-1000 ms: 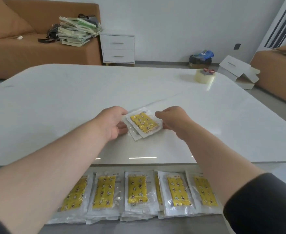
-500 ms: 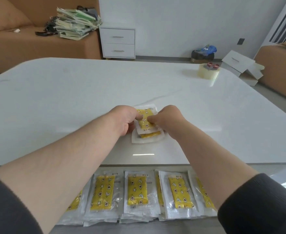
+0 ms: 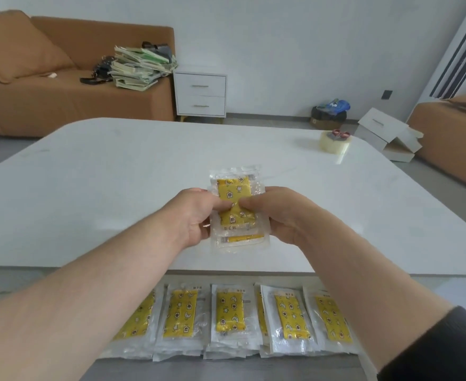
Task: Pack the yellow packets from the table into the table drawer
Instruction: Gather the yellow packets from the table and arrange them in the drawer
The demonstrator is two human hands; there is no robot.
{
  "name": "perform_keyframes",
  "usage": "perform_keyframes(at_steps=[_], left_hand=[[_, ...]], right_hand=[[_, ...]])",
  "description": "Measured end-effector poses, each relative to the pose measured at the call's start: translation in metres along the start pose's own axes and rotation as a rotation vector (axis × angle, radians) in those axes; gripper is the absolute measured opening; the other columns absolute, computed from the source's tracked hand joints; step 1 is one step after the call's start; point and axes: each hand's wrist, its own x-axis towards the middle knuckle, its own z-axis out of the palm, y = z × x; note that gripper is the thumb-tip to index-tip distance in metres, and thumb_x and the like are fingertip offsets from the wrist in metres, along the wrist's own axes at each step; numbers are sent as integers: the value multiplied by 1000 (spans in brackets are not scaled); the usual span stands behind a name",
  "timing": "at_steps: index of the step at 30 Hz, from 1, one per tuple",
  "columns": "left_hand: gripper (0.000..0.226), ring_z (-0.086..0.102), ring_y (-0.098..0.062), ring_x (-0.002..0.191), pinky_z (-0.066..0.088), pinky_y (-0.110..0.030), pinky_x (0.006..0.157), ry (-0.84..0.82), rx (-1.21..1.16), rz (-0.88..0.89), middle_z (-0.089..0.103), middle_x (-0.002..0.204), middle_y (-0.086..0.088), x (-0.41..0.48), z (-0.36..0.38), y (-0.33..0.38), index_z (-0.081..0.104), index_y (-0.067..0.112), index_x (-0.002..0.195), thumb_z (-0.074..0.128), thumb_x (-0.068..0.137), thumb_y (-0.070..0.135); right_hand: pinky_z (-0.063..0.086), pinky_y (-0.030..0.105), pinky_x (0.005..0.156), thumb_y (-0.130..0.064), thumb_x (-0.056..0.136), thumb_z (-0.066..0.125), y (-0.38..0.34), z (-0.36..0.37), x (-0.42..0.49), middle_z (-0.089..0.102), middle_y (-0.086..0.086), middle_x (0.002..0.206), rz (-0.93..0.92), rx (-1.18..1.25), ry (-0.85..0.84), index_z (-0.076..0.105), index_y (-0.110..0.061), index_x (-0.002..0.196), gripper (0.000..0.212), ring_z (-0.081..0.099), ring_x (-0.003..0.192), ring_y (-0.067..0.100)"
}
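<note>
A small stack of yellow packets in clear wrappers is held upright above the white table. My left hand grips the stack's left edge, thumb on its front. My right hand grips the right edge, thumb pressed on the front too. A lower packet peeks out beneath the front one. Below the table's near edge, the open drawer holds a row of several yellow packet piles. My forearms hide parts of the outer piles.
A roll of clear tape stands at the table's far right. Beyond the table are a brown sofa with stacked papers, a white nightstand and white boxes on the floor.
Both hands gathered the packets on the table, squared them into a stack and lifted it off the tabletop, turning it upright toward me.
</note>
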Motion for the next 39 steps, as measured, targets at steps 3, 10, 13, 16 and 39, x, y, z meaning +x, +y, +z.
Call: perform_keyframes(at_steps=[3, 10, 13, 16, 39], left_hand=[[13, 68, -25, 72, 58, -43, 80, -44, 4, -61, 72, 78, -11, -41, -20, -5, 65, 5, 90, 63, 87, -7], [8, 69, -24, 61, 59, -36, 58, -25, -39, -139, 72, 75, -14, -105, -59, -51, 64, 1, 95, 63, 88, -2], [20, 70, -29, 67, 59, -42, 71, -1, -24, -185, 74, 85, -20, -117, -70, -84, 64, -3, 107, 62, 87, -7], [16, 70, -25, 64, 60, -36, 61, -6, 51, -241, 75, 80, -15, -125, -75, -114, 66, 1, 98, 64, 86, -8], [61, 17, -15, 150, 16, -29, 119, -106, 1481, 301, 15, 164, 7, -28, -188, -168, 28, 30, 153, 50, 98, 45]], right_hand=[[62, 43, 76, -7, 93, 65, 10, 15, -39, 76, 16, 98, 47, 14, 13, 63, 1, 112, 20, 75, 82, 31], [62, 48, 80, 1, 90, 67, 49, 44, -105, 75, 23, 100, 126, 53, -31, 63, 8, 111, 23, 75, 90, 38], [59, 54, 87, 5, 88, 65, 79, 55, -115, 77, 21, 97, 195, -9, -65, 67, 6, 109, 21, 75, 91, 38], [59, 55, 85, 9, 87, 63, 111, 57, -115, 77, 21, 96, 307, -68, -68, 69, 6, 106, 20, 75, 90, 38], [60, 39, 86, -17, 80, 80, 157, 110, 6, 73, 13, 107, 261, -386, 146, 65, -11, 97, 23, 71, 91, 25]])
